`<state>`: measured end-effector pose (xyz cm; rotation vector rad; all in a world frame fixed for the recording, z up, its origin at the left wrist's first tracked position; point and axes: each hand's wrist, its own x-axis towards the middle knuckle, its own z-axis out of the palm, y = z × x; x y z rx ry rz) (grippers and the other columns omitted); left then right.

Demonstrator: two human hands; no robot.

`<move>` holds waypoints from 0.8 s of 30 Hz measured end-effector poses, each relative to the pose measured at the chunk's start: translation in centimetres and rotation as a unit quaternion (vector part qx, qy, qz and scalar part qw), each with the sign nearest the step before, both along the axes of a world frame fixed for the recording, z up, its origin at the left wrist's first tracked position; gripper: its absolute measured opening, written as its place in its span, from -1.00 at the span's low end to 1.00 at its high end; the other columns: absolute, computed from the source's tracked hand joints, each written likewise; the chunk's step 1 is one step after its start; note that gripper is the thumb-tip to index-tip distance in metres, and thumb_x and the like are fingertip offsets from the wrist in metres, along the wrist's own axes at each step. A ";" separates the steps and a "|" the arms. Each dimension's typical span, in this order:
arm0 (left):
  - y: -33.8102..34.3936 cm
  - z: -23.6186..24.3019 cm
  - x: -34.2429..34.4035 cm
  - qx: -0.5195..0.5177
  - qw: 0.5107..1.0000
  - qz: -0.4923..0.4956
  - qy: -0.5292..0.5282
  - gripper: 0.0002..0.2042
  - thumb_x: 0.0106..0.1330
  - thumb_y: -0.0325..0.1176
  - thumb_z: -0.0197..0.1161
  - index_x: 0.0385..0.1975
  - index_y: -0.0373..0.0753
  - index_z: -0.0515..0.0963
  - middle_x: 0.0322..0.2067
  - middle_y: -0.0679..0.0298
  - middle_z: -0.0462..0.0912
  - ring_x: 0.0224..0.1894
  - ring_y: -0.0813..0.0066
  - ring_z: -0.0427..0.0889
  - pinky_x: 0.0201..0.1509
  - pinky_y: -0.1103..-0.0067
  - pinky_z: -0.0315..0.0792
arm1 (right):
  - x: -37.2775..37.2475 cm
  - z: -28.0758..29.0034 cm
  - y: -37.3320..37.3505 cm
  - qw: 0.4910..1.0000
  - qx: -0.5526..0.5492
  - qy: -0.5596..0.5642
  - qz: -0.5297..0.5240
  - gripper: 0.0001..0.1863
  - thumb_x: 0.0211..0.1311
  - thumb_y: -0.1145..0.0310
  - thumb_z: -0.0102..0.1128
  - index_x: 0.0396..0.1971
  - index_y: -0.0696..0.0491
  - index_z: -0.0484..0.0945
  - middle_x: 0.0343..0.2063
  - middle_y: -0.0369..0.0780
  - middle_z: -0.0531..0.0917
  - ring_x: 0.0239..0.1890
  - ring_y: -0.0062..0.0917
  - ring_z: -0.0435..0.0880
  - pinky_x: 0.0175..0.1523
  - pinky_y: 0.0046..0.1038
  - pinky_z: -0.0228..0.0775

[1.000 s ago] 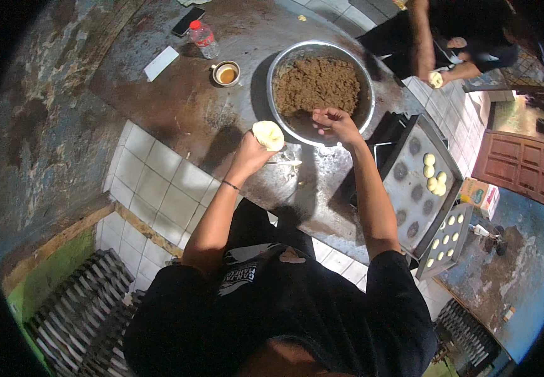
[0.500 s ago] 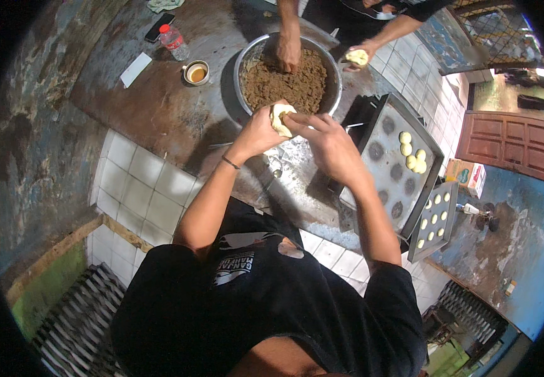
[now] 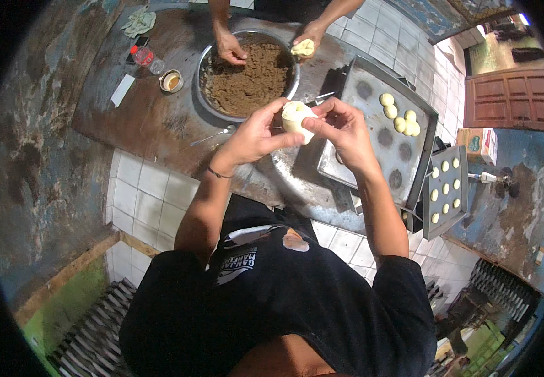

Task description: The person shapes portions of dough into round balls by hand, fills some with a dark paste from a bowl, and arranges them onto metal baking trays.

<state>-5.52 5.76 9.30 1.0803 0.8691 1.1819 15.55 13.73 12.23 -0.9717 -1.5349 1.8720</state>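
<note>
A pale yellow piece of dough [image 3: 297,120] is held up between my two hands, its upper edge gathered around a small opening. My left hand [image 3: 260,133] cups it from the left, thumb against its lower side. The fingers and thumb of my right hand [image 3: 346,133] pinch its right side. Just beyond stands a wide metal bowl [image 3: 204,103] of crumbly brown filling [image 3: 247,78]. Across the table, another person's hand [image 3: 231,49] hovers over the filling, and that person's other hand [image 3: 312,32] holds a flattened piece of dough [image 3: 303,48].
At right, a large baking tray [image 3: 363,116] carries several dough balls [image 3: 391,112]; a smaller tray [image 3: 441,204] beside it holds more in rows. A spoon [image 3: 221,132], a cup [image 3: 171,81], a red-capped bottle [image 3: 147,58] and a folded cloth [image 3: 139,22] lie left. A carton [image 3: 476,144] stands far right.
My right fingers have gone from pressing into the dough's opening to pinching its side, and the dough is now rounder. The other person's hand has lifted out of the filling. The view has shifted.
</note>
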 end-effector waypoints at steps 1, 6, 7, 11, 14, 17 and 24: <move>-0.1 0.0 1.3 0.001 1.000 0.020 -0.020 -0.54 0.35 -0.30 0.50 0.16 -0.34 0.51 -0.03 0.29 0.66 0.00 0.63 0.60 0.11 0.60 0.49 | 1.2 0.4 -0.3 0.999 -0.047 0.014 -0.001 -0.46 0.06 0.31 0.66 0.05 0.13 0.68 -0.24 -0.22 0.69 -0.11 -0.50 0.68 0.05 -0.36 0.57; -0.4 1.7 6.6 -0.011 1.000 0.027 -0.002 -0.66 0.45 -0.27 0.30 0.04 -0.41 0.58 -0.15 0.35 0.68 -0.10 0.66 0.61 0.00 0.64 0.49 | 5.1 4.5 -2.6 0.941 0.327 -0.084 0.012 -0.29 -0.01 0.18 0.69 0.19 0.05 0.64 -0.09 -0.16 0.64 0.06 -0.33 0.63 0.09 -0.26 0.58; -0.4 1.5 7.4 -0.035 0.999 0.017 -0.005 -0.67 0.46 -0.26 0.29 0.04 -0.40 0.57 -0.17 0.35 0.67 -0.15 0.68 0.59 -0.07 0.66 0.48 | 5.8 4.8 -2.9 0.913 0.396 -0.095 0.017 -0.27 -0.03 0.14 0.69 0.19 0.03 0.65 -0.06 -0.15 0.63 0.09 -0.30 0.62 0.09 -0.25 0.58; 0.0 2.7 10.7 -0.108 0.992 0.032 -0.062 -0.64 0.52 -0.21 0.19 0.13 -0.33 0.50 -0.31 0.42 0.61 -0.39 0.80 0.48 -0.40 0.77 0.31 | 9.1 3.7 -2.0 0.917 0.392 -0.068 -0.002 -0.50 0.11 0.20 0.61 0.05 0.06 0.73 -0.18 -0.21 0.70 -0.13 -0.42 0.69 0.00 -0.32 0.57; -0.2 4.2 12.8 -0.121 0.982 0.063 -0.130 -0.59 0.52 -0.28 0.24 0.27 -0.27 0.40 -0.41 0.48 0.52 -0.42 0.87 0.38 -0.39 0.81 0.24 | 10.8 0.7 -2.3 0.961 0.247 -0.033 -0.117 -0.69 0.38 0.29 0.40 0.00 0.17 0.73 -0.21 -0.21 0.73 -0.19 -0.52 0.72 -0.11 -0.39 0.64; 0.8 4.5 16.3 0.046 0.984 0.173 0.026 -0.57 0.44 -0.39 0.37 0.25 -0.23 0.44 -0.44 0.51 0.50 -0.42 0.88 0.35 -0.33 0.86 0.18 | 11.9 -0.8 -3.8 0.964 -0.077 0.169 -0.190 -0.70 0.47 0.30 0.29 -0.03 0.24 0.71 -0.20 -0.19 0.73 -0.18 -0.55 0.73 -0.20 -0.42 0.73; 2.5 6.4 21.3 0.122 0.975 0.140 0.118 -0.88 0.33 -0.55 0.31 -0.18 -0.29 0.68 -0.27 0.32 0.64 -0.15 0.63 0.65 0.01 0.63 0.52 | 13.8 -2.2 -8.1 0.860 -0.222 0.443 -0.121 -0.62 0.48 0.47 0.24 0.21 0.22 0.44 0.02 -0.12 0.70 -0.08 -0.37 0.80 -0.20 -0.38 0.85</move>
